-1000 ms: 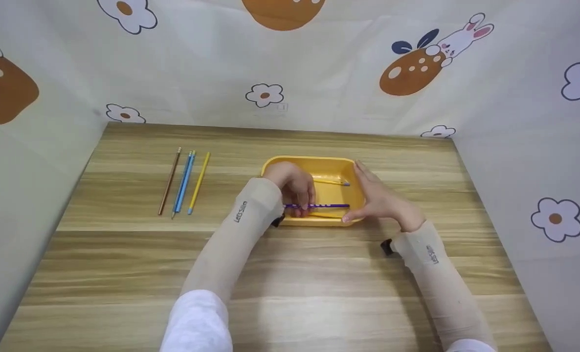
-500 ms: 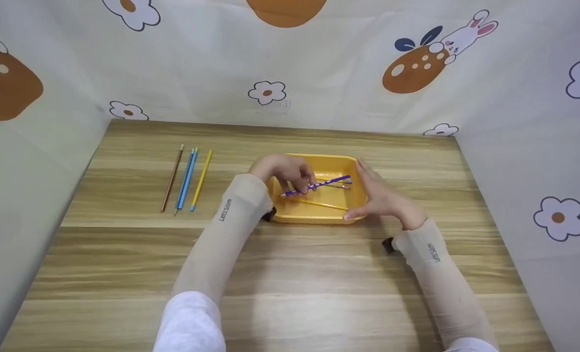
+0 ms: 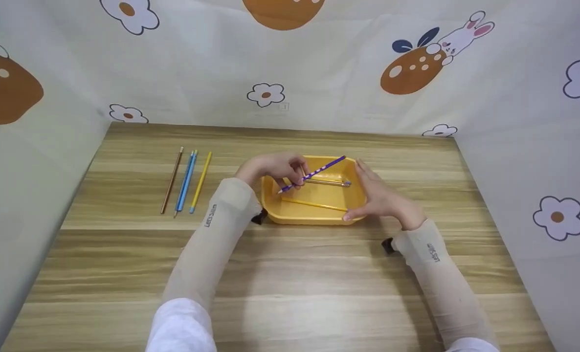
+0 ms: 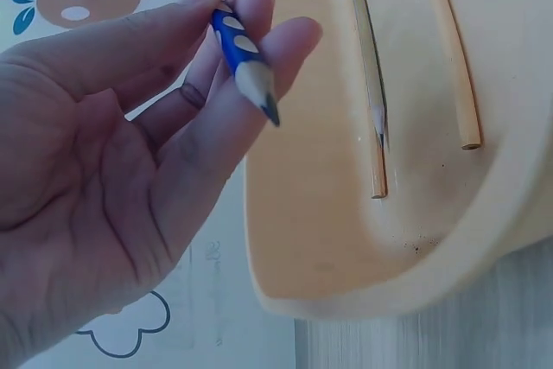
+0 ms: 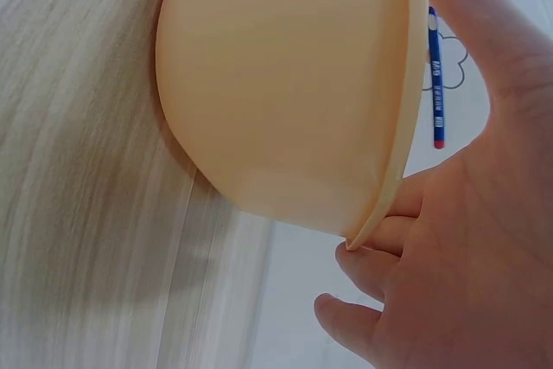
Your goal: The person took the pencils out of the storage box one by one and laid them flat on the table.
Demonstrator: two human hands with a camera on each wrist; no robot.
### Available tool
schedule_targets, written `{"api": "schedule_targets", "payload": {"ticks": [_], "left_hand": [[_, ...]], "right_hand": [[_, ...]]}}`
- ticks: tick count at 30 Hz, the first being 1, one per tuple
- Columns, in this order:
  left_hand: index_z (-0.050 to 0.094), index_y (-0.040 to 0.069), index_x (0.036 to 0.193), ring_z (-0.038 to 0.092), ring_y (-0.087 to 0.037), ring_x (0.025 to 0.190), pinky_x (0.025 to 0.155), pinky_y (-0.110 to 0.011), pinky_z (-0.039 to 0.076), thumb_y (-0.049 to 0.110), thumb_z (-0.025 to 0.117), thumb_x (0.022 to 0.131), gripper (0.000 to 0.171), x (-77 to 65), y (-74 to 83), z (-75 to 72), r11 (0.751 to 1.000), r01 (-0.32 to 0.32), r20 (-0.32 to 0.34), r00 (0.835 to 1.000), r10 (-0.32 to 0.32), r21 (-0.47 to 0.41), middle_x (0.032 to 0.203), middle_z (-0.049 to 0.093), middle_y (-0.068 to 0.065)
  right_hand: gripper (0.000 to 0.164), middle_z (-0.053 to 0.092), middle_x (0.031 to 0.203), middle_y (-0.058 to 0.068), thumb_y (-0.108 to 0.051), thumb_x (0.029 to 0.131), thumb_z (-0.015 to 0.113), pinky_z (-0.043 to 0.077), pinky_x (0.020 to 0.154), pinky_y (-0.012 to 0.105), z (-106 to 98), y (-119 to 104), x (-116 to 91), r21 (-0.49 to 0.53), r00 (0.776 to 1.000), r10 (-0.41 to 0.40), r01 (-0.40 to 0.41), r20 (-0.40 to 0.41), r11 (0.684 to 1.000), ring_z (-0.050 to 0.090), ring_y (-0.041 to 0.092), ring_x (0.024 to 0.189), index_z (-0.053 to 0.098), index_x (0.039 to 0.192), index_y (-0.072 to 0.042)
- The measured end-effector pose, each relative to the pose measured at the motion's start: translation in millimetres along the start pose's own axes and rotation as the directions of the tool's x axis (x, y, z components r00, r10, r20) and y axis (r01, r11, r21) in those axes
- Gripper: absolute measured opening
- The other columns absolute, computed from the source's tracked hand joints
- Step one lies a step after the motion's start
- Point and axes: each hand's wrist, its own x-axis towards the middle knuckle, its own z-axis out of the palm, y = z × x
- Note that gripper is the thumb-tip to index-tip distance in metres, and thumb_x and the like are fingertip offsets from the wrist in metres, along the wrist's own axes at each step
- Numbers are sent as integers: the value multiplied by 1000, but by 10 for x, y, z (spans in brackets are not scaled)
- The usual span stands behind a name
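Note:
In the head view my left hand (image 3: 281,167) pinches a purple-blue pencil (image 3: 328,166) with white spots between thumb and fingers. The pencil slants over a yellow plastic bin (image 3: 314,221), its sharpened tip toward the lower left, as the left wrist view also shows. My right hand (image 3: 385,198) grips the bin's right end, thumb at the front corner and fingers at the back one. Inside the bin a yellow pencil (image 3: 314,204) lies near the front. Farther back, a wooden-toned pencil (image 4: 367,49) lies alongside another, overlapping it.
To the left of the bin, a brown pencil (image 3: 172,181), two blue pencils (image 3: 186,183) side by side and a yellow pencil (image 3: 201,182) form a row on the wood-grain table (image 3: 290,293). Patterned cloth walls (image 3: 197,63) stand behind and on both sides.
My left hand has raised the spotted pencil from the bin's floor and moved up and left, tilting the pencil more steeply. The right hand keeps its place on the bin.

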Motion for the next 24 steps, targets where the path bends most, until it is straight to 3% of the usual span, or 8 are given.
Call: {"api": "schedule_targets", "payload": {"ticks": [8, 18, 24], "left_hand": [[55, 3, 118, 63, -17, 88, 66, -22, 60, 2, 56, 99, 18, -123, -47, -40, 996, -74, -99, 993, 70, -39, 95, 60, -3], [53, -5, 125, 65, -15, 83, 68, -27, 62, -1, 55, 98, 27, -365, -200, -104, 981, -162, -230, 964, 135, -104, 94, 57, -4], [55, -3, 123, 66, -17, 81, 70, -32, 63, -2, 57, 98, 25, -503, -242, -189, 975, -187, -301, 943, 144, -121, 93, 59, -5]], "right_hand": [[142, -11, 166, 21, -58, 65, 87, 5, 126, 56, 9, 9, 8, 15, 1000, -7, 7, -12, 1000, -4, 41, 154, -3, 157, 4], [142, -11, 166, 21, -55, 66, 88, 5, 126, 57, 28, -2, 32, 9, 1000, -28, 28, 3, 1000, -3, 42, 154, -3, 157, 4], [141, -13, 166, 20, -54, 67, 88, 5, 126, 58, 6, 22, 6, 3, 1000, -31, 31, -4, 1000, -4, 42, 154, -5, 157, 4]]}}
